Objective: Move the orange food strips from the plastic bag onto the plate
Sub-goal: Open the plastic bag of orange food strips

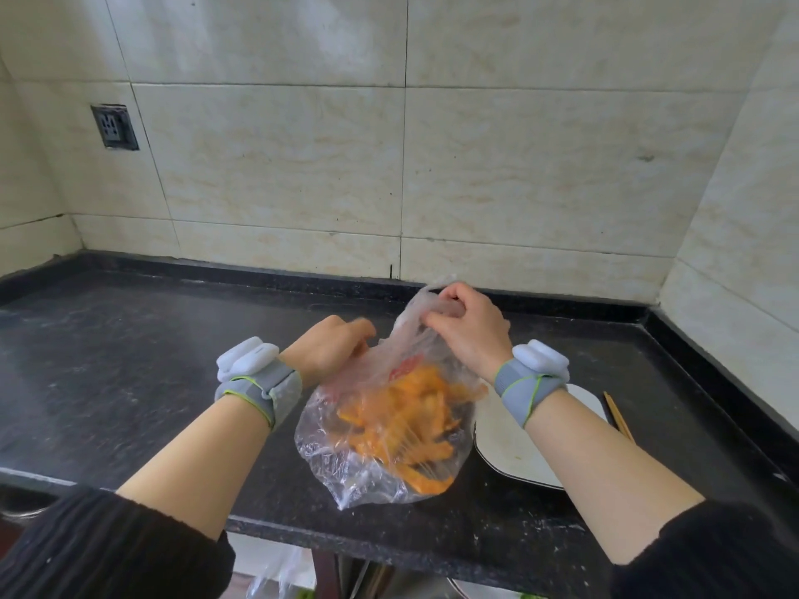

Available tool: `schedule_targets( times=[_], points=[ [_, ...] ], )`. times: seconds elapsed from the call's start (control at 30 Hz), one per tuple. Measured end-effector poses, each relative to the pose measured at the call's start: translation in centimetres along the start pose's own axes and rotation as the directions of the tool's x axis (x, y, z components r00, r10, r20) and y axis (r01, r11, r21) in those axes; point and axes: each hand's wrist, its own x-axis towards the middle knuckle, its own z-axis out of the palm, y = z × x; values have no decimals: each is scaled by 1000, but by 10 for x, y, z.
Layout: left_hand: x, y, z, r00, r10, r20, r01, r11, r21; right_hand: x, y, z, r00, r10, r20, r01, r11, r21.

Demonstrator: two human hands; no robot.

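Both your left hand (328,345) and right hand (465,326) pinch the soft, slippery plastic bag (380,425) up top; hold there, the orange food strips (406,417) break easily.

The black ribbed left sleeve (108,551) shows at 7 o'clock, the right sleeve (717,555) at 5 o'clock. The grey left wristband (263,391) and right wristband (523,389) carry lime-green cord and white rounded pods (246,358).

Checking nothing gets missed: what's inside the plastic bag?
Through the clear plastic bag, orange food strips show, with a red piece near the top. What the red is, I cannot tell. Anything under the pile is covered.
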Motion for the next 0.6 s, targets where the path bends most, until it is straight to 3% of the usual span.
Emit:
schedule_targets(
  times=[0.1, 0.23, 0.3, 0.47, 0.6],
  points=[
    [-3, 2, 3, 1000, -19, 12, 16, 971, 240, 3, -2, -5, 999, 15, -40, -14, 1000, 8],
    [-8, -2, -2, 998, 31, 54, -50, 910, 411, 12, -1, -22, 941, 326, -91, -277, 895, 350],
    [-10, -6, -8, 993, 65, 98, -103, 882, 459, 16, 2, -32, 907, 409, -104, -334, 847, 414],
    [-7, -6, -13, 955, 192, 225, -289, 775, 563, 19, 4, -45, 923, 382, -55, -354, 894, 275],
    [-11, -6, -9, 947, 191, 257, -301, 807, 508, 14, -3, -47, 903, 429, 33, -373, 742, 557]
  ],
)
